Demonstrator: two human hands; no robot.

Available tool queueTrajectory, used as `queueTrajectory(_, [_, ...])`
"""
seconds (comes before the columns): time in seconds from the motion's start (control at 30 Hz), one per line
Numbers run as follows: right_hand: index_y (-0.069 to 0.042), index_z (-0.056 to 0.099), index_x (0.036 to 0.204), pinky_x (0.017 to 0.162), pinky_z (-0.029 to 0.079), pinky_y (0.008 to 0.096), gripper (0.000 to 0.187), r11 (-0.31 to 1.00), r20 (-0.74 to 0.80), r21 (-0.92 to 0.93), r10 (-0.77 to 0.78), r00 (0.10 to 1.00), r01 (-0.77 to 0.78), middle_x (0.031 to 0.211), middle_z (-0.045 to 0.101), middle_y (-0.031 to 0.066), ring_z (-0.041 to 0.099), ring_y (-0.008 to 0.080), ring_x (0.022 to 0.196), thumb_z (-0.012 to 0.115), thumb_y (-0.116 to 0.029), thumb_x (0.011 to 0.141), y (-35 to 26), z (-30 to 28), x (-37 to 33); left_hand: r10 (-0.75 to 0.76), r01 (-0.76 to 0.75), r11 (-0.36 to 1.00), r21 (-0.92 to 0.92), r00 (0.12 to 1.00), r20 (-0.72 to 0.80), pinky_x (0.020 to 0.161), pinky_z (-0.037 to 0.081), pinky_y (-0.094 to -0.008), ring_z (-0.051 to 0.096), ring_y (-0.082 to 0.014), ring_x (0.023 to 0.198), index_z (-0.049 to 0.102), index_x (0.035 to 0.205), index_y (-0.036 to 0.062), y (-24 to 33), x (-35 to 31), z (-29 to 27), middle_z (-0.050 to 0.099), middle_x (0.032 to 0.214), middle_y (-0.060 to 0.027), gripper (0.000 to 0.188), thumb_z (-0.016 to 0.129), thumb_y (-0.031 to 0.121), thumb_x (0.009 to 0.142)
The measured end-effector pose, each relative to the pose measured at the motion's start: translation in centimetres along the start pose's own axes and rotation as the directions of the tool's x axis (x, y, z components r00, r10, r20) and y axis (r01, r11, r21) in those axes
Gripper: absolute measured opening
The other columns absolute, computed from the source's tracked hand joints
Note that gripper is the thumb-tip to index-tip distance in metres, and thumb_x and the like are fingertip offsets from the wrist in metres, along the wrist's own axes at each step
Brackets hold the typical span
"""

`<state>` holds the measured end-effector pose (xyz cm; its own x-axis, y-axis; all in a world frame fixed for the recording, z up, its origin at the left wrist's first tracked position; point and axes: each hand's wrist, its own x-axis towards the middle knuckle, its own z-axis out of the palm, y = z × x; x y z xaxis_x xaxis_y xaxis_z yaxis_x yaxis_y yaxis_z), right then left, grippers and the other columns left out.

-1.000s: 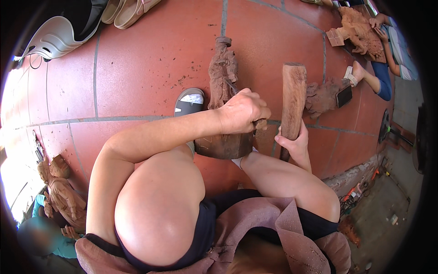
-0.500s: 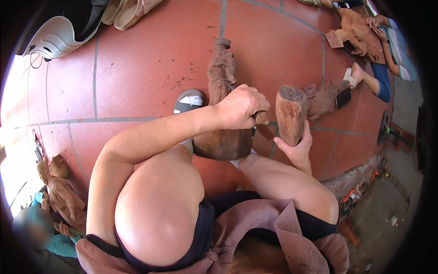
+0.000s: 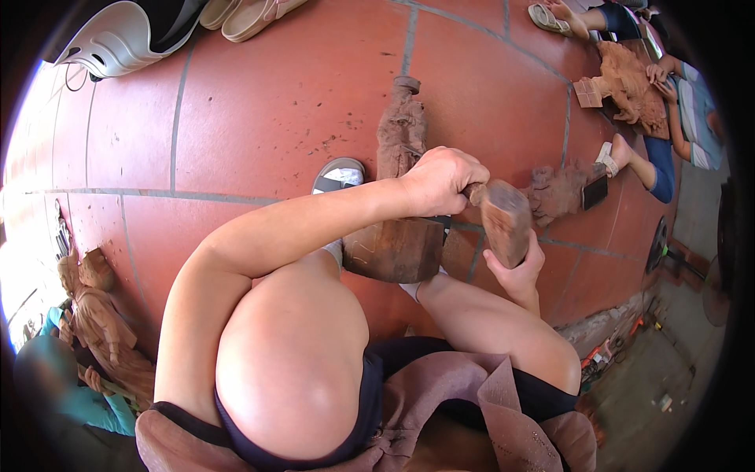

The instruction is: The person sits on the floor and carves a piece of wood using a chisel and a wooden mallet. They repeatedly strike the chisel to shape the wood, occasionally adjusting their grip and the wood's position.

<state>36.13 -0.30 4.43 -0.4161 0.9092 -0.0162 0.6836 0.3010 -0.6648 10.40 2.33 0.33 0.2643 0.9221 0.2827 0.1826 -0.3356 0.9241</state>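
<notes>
My left hand [image 3: 442, 181] is closed in a fist around a wooden-handled tool, probably a carving chisel; only the butt of its handle [image 3: 475, 193] shows, and the blade is hidden. Closed around the narrow lower part of a wooden mallet [image 3: 507, 219] is my right hand [image 3: 521, 274]. The mallet's head is at the handle's butt and seems to touch it. Beneath my left hand lies a reddish-brown carved wooden figure [image 3: 402, 130], its thick block base [image 3: 395, 252] between my lower legs. Its middle is covered by my fist.
Another carved piece [image 3: 553, 193] lies on the red tiled floor [image 3: 275, 102] to the right. A person [image 3: 696, 98] at far right rests hands on a carving [image 3: 629, 88]. At left, a person [image 3: 102, 405] sits by carved figures [image 3: 110, 326]. A white chair [image 3: 118, 39] and shoes [image 3: 252, 17] stand at far left.
The mallet has swung left against the butt of the tool handle; before, a gap lay between them. My left hand keeps its grip. The whole view has shifted slightly.
</notes>
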Motion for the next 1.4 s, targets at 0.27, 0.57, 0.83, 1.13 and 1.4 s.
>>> queueTrajectory(0.27, [-0.002,0.058,0.108,0.071,0.053,0.0356,0.058,0.997,0.017,-0.068,-0.020,1.000,0.021,0.091,0.066,0.0174,0.068,0.0302,0.082,0.083,-0.012,0.057,-0.3,0.5,0.3,0.053,-0.050,0.998,0.036,0.996,-0.078,0.064,0.045,-0.0422,0.056,-0.0321,0.071,0.051,0.067,0.0070,-0.1,-0.5,0.6,0.055,0.068,-0.0081,0.019,0.070,0.008,0.063])
queueTrajectory(0.57, [-0.002,0.057,0.108,0.073,0.052,0.0351,0.057,0.998,-0.005,-0.023,-0.062,0.998,0.061,0.091,0.066,0.0161,0.068,0.0274,0.081,0.083,-0.012,0.058,-0.6,0.8,0.2,-0.053,0.042,0.992,0.123,0.995,0.085,0.068,0.049,-0.0413,0.062,-0.0316,0.079,0.058,0.071,0.0063,0.1,0.1,-0.4,0.062,0.074,-0.0084,0.013,0.068,0.003,0.063])
queueTrajectory(0.83, [0.000,0.055,0.111,0.075,0.052,0.0342,0.060,0.995,0.043,-0.012,0.103,0.994,-0.102,0.092,0.066,0.0162,0.067,0.0258,0.084,0.083,-0.013,0.059,0.5,0.9,-0.1,0.185,-0.214,0.941,0.263,0.974,0.129,0.071,0.042,-0.0388,0.057,-0.0264,0.077,0.061,0.078,0.0124,0.7,0.1,-2.3,0.057,0.075,-0.0036,0.013,0.067,0.008,0.068])
queueTrajectory(1.13, [-0.001,0.055,0.111,0.077,0.051,0.0334,0.059,0.969,0.028,0.156,0.187,0.982,-0.189,0.092,0.066,0.0109,0.063,0.0181,0.083,0.083,-0.011,0.060,0.6,1.0,-0.8,0.090,-0.144,0.972,0.186,0.958,0.271,0.076,0.039,-0.0345,0.055,-0.0223,0.081,0.064,0.085,0.0160,1.4,-2.1,-0.7,0.056,0.078,-0.0004,0.025,0.065,0.002,0.065])
queueTrajectory(1.4, [-0.001,0.056,0.105,0.073,0.050,0.0338,0.054,0.984,0.066,0.097,0.143,0.987,-0.149,0.090,0.066,0.0124,0.064,0.0195,0.081,0.083,-0.011,0.059,-0.8,0.3,-0.3,0.032,-0.063,0.983,0.174,0.984,0.174,0.078,0.041,-0.0363,0.056,-0.0238,0.082,0.065,0.090,0.0155,0.6,-2.2,-0.7,0.057,0.079,-0.0009,0.031,0.064,-0.003,0.065])
